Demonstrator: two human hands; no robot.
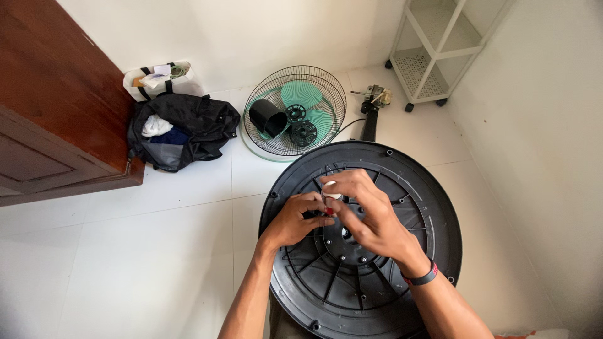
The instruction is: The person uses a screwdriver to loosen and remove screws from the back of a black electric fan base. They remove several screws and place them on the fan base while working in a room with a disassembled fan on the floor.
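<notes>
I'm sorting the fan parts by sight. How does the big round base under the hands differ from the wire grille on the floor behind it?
The round base is solid black plastic with radial ribs; the wire grille is thin open wire. The base looks larger and sits nearer, under both hands; the grille lies farther back, holding green blades and a black cup. Both are circular.

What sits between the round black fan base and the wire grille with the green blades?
Head view: only bare white floor tile separates the black fan base from the wire grille; nothing lies on that strip.
</notes>
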